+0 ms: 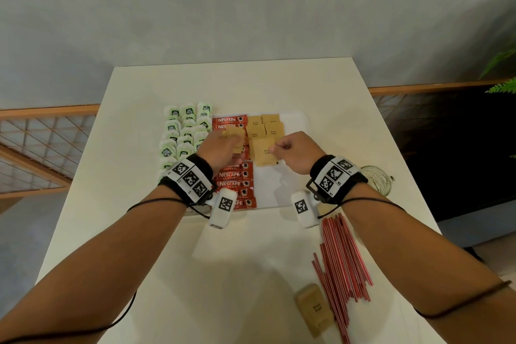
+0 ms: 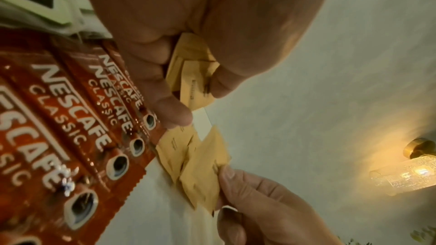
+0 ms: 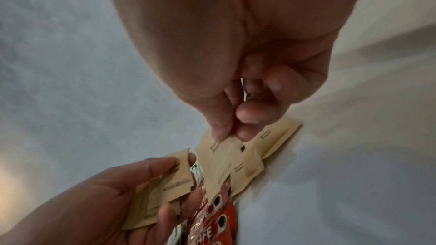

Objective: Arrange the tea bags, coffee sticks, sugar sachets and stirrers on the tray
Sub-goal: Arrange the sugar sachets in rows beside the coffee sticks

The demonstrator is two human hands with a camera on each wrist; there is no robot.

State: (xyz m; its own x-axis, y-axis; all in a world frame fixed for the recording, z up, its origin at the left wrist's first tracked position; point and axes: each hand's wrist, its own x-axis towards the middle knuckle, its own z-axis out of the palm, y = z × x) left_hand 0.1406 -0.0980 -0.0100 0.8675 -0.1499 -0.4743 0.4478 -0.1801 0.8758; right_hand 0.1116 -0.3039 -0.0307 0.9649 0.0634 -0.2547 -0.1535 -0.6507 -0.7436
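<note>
A: While the left hand grips a small stack of sugar sachets above the coffee sticks, where does the next one go?

B: The right hand pinches a single sachet by its edge; lay it flat on the tray, just overlapping the sachet row.

Glossy foil coffee sticks, matt brown paper sugar sachets
</note>
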